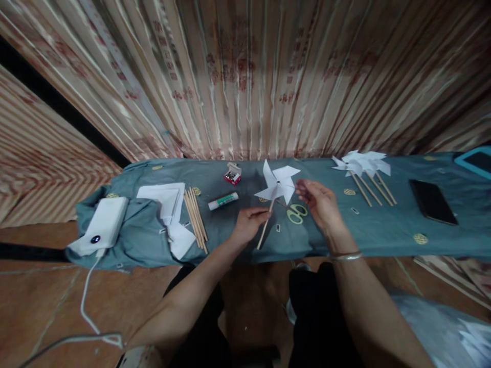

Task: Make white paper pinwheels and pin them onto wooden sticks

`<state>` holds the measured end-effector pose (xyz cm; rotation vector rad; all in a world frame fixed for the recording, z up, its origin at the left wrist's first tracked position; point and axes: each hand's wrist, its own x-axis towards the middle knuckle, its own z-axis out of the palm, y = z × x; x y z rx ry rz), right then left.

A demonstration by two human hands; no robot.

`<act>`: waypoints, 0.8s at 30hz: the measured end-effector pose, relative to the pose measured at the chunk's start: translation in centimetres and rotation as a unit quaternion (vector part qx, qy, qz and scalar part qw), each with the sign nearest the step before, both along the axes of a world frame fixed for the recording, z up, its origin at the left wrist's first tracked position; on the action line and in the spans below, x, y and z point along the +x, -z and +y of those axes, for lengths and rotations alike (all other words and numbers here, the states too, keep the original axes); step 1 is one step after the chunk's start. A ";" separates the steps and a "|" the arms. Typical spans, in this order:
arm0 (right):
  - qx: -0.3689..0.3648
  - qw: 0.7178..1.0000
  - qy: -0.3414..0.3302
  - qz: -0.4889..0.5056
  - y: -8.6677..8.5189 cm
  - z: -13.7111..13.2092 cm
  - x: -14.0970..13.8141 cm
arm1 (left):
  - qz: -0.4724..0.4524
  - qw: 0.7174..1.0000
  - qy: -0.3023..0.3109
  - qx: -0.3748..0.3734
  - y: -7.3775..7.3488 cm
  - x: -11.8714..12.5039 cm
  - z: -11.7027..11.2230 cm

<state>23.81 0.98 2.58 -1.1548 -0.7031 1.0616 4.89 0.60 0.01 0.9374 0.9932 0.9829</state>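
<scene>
A white paper pinwheel (pixel 286 190) with a metal pin at its centre stands on a thin wooden stick (pixel 262 237) in front of me. My left hand (pixel 251 221) pinches that stick just below the blades. My right hand (pixel 319 200) is at the pinwheel's right side, its fingers bent and a little apart, close to a blade tip; whether they touch it I cannot tell. Beneath lie scissors with yellow-green handles (pixel 296 214), their blades partly hidden behind the pinwheel. Left of it are a glue stick (pixel 223 201) and a small red box of pins (pixel 232 176).
Loose wooden sticks (pixel 196 222) and white paper sheets (pixel 163 197) lie on the left, near a white power bank (pixel 109 217) with a cable. Several pinwheels (pixel 362 164) rest at the right, beside a black phone (pixel 432 201). A green cloth (pixel 326 243) covers the narrow table; a curtain (pixel 245 117) hangs behind.
</scene>
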 end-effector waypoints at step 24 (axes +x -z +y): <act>-0.036 0.998 -0.052 -0.017 0.8 -0.3 -1.2 | 0.002 1.000 -0.008 0.005 1.7 -0.5 -1.0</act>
